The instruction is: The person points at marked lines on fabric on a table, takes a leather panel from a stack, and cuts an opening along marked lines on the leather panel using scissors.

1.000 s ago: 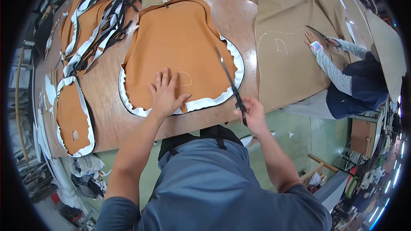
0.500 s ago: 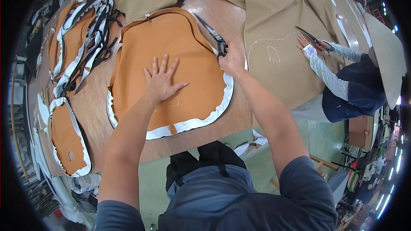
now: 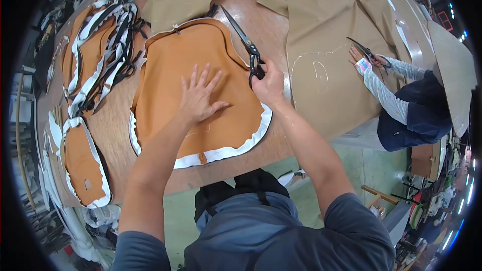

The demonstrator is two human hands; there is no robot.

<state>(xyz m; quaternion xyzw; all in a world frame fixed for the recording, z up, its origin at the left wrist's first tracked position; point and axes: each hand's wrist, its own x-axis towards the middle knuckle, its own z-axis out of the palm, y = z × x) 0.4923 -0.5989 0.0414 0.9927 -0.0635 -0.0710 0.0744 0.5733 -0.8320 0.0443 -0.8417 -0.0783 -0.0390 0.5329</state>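
Here, two hands (image 3: 201, 101) — one grips scissors (image 3: 251, 48), one touches orange fabric (image 3: 170, 70).

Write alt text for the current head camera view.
A person's left hand rests spread on a large orange, white-edged piece, the right hand holding black-handled scissors at its right edge. At right, a co-worker holds other scissors over white-marked brown fabric.

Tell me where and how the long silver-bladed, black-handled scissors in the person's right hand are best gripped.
Probably by the black looped handles, coming from the near right side, as the bare right hand does. The long silver blades point forward and left, leaving the handles nearest the person; gripping there should keep clear of the blades.
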